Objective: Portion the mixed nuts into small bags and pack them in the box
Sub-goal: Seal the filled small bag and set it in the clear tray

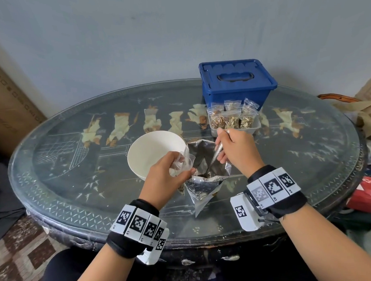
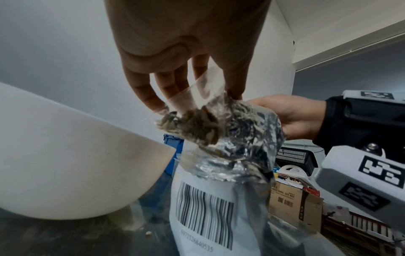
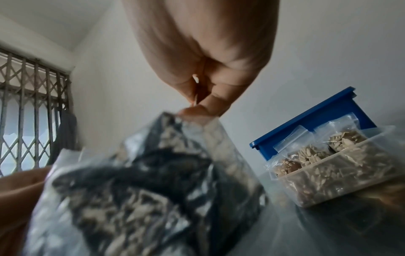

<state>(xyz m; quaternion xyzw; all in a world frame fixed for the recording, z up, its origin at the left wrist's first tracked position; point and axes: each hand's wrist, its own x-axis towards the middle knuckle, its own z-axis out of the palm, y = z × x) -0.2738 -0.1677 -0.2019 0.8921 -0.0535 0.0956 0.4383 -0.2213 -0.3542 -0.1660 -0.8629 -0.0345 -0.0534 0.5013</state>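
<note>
Broadly, the scene rests on a dark oval table (image 1: 59, 168) with a glass top, and at its far edge stands a blue box (image 1: 237, 84), lid on. Just in front of the box sits a clear tub (image 1: 252, 127) holding 3 filled small bags upright. A white bowl (image 1: 150, 148) lies left of centre, and touching its near right side stands the foil pouch (image 1: 206, 182) of mixed nuts, mouth open upward.

The pouch looks crinkly and soft-walled, likely to slump or tip if its rim is let go, so the rim is the sensible place to hold it. The small clear bag (image 2: 197, 124) is thin, light and probably slippery; it is best pinched at its top edge, leaving the mouth free. A small clump of nuts already sits in its bottom, so it will sag.

The left hand (image 1: 167, 173) hovers over the pouch's left rim, palm down, fingers and thumb pinching the small bag's upper edge so that it hangs just above the pouch. The right hand (image 1: 234, 148) is over the pouch's far right side, fingers curled round a slim metallic spoon handle (image 1: 217, 151) that angles down into the pouch; its lower end is hidden.
</note>
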